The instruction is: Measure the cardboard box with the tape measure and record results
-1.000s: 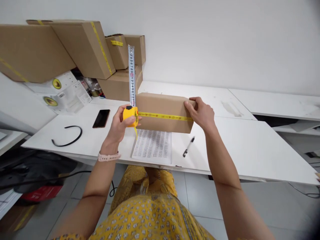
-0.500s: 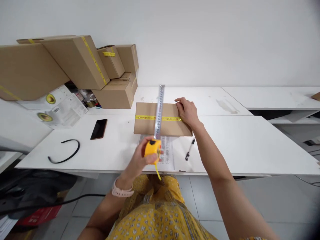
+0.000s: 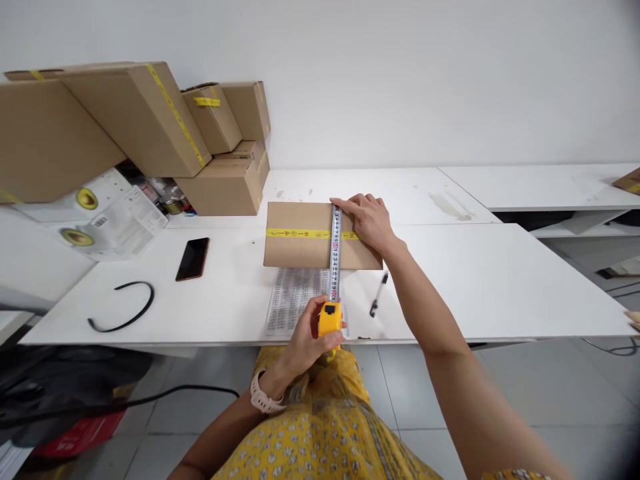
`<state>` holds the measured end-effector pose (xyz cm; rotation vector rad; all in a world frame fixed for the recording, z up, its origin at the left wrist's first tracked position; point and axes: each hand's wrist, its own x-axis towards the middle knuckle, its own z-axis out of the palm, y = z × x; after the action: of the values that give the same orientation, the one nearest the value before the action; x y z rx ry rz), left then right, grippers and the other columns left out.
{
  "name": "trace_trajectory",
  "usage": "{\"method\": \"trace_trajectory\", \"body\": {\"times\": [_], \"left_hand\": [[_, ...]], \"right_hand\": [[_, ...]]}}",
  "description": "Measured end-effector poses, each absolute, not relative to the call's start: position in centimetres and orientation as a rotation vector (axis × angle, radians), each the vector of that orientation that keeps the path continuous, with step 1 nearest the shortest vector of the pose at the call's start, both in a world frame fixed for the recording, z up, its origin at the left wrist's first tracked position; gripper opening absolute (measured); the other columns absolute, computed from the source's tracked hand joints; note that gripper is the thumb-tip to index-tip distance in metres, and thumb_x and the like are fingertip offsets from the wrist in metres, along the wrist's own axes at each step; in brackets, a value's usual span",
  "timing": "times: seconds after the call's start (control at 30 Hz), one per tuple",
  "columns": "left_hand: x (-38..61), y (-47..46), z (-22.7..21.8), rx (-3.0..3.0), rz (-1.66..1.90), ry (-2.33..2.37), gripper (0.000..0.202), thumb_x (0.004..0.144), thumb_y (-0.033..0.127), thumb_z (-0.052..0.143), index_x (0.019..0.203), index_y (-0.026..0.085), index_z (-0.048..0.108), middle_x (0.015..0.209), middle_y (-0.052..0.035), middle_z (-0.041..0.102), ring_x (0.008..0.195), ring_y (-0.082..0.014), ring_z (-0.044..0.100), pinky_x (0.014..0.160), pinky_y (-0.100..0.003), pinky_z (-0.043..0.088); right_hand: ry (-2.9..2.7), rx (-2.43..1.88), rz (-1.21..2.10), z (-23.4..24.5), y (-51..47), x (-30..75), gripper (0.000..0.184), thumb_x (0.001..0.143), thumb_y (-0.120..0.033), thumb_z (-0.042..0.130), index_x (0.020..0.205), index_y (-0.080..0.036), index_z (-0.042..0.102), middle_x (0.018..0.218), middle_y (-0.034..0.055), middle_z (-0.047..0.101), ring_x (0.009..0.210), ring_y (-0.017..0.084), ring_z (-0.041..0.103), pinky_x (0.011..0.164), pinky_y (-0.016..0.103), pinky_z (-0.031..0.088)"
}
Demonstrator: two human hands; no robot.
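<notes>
A flat cardboard box [image 3: 297, 250] with yellow tape along it lies on the white table. In my left hand [image 3: 303, 340] is a yellow tape measure [image 3: 330, 320], held just below the box near the table's front edge. Its metal blade [image 3: 335, 257] runs out across the box's top to the far edge. There my right hand [image 3: 367, 220] presses the blade's end with a finger, while the rest of the hand lies over the box's right part. Beneath the box's near side, a printed sheet [image 3: 285, 303] sticks out, partly covered by my left hand.
A pen [image 3: 379, 295] lies right of the sheet. To the left are a phone [image 3: 193, 259] and a curved black strip [image 3: 145, 310]. Stacked cardboard boxes [image 3: 220, 190] stand at the back left against the wall. At the right edge, part of another person's hand [image 3: 634, 319] shows.
The tape measure has moved right and its blade, raised and tilted before, now lies across the box. My right hand's finger has come onto the blade's end.
</notes>
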<state>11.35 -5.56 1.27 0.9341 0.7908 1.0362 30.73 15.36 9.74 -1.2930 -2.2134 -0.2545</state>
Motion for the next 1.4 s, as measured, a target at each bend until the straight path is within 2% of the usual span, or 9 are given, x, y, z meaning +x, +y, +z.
{"method": "trace_trajectory", "body": {"times": [0.17, 0.5, 0.9, 1.0, 1.07, 1.17, 1.3, 1.4], "left_hand": [[12.0, -5.3, -0.4, 0.988, 1.053, 0.743, 0.067, 0.073, 0.032, 0.085, 0.126, 0.028, 0.046, 0.126, -0.0081, 0.059, 0.095, -0.0197, 0.069, 0.080, -0.034, 0.058], [12.1, -5.3, -0.7, 0.998, 1.056, 0.713, 0.068, 0.073, 0.032, 0.084, 0.127, 0.028, 0.045, 0.126, -0.0082, 0.060, 0.093, -0.0190, 0.069, 0.081, -0.035, 0.058], [12.1, -5.9, 0.1, 0.980, 1.027, 0.801, 0.068, 0.070, 0.036, 0.085, 0.125, 0.028, 0.047, 0.125, -0.0080, 0.061, 0.091, -0.0200, 0.069, 0.082, -0.037, 0.058], [10.8, -6.5, 1.5, 0.999, 1.040, 0.747, 0.067, 0.072, 0.037, 0.085, 0.127, 0.031, 0.048, 0.128, -0.0083, 0.062, 0.091, -0.0219, 0.071, 0.081, -0.039, 0.060], [9.3, -6.8, 2.9, 1.070, 1.129, 0.686, 0.069, 0.073, 0.037, 0.085, 0.130, 0.034, 0.048, 0.133, -0.0085, 0.062, 0.094, -0.0238, 0.073, 0.082, -0.040, 0.061], [6.4, -6.9, 4.6, 1.237, 1.321, 0.712, 0.072, 0.071, 0.036, 0.087, 0.132, 0.034, 0.050, 0.137, -0.0097, 0.061, 0.096, -0.0251, 0.074, 0.082, -0.040, 0.062], [2.9, -6.2, 4.9, 1.333, 1.534, 0.936, 0.071, 0.069, 0.037, 0.088, 0.130, 0.028, 0.053, 0.133, -0.0117, 0.065, 0.089, -0.0223, 0.075, 0.076, -0.035, 0.062], [1.4, -5.5, 3.5, 1.269, 1.740, 1.082, 0.069, 0.068, 0.039, 0.088, 0.127, 0.026, 0.053, 0.124, -0.0100, 0.069, 0.102, -0.0239, 0.072, 0.081, -0.033, 0.060]], "right_hand": [[-2.217, -1.298, -0.241, 9.6, 15.3, 30.8, 0.059, 0.098, -0.011, 0.031, 0.142, -0.039, 0.059, 0.112, 0.0087, 0.065, 0.093, 0.026, 0.050, 0.083, 0.041, 0.033], [-2.206, -1.318, -0.215, 9.7, 15.0, 30.7, 0.059, 0.099, -0.011, 0.030, 0.141, -0.039, 0.060, 0.112, 0.0083, 0.065, 0.094, 0.026, 0.050, 0.084, 0.041, 0.034], [-2.176, -1.296, -0.174, 9.7, 14.7, 30.7, 0.055, 0.103, -0.020, 0.025, 0.139, -0.040, 0.062, 0.111, 0.0084, 0.065, 0.096, 0.027, 0.051, 0.088, 0.044, 0.037], [-2.120, -1.315, -0.150, 9.6, 14.4, 30.8, 0.055, 0.103, -0.021, 0.025, 0.146, -0.037, 0.054, 0.107, 0.0092, 0.065, 0.095, 0.027, 0.052, 0.089, 0.044, 0.038], [-2.034, -1.356, -0.130, 9.5, 14.0, 30.9, 0.053, 0.104, -0.025, 0.026, 0.151, -0.034, 0.049, 0.106, 0.0097, 0.065, 0.098, 0.028, 0.053, 0.090, 0.046, 0.039], [-1.929, -1.372, -0.109, 9.3, 12.5, 31.0, 0.048, 0.105, -0.033, 0.028, 0.141, -0.029, 0.059, 0.114, 0.0111, 0.067, 0.107, 0.030, 0.053, 0.092, 0.047, 0.042], [-1.879, -1.314, -0.121, 8.3, 8.7, 30.8, 0.044, 0.105, -0.040, 0.032, 0.126, -0.027, 0.068, 0.122, 0.0121, 0.066, 0.114, 0.031, 0.052, 0.092, 0.047, 0.045], [-1.855, -1.283, -0.133, 6.5, 5.0, 30.6, 0.039, 0.104, -0.039, 0.037, 0.125, -0.028, 0.069, 0.121, 0.0122, 0.067, 0.113, 0.031, 0.055, 0.095, 0.050, 0.045]]}}
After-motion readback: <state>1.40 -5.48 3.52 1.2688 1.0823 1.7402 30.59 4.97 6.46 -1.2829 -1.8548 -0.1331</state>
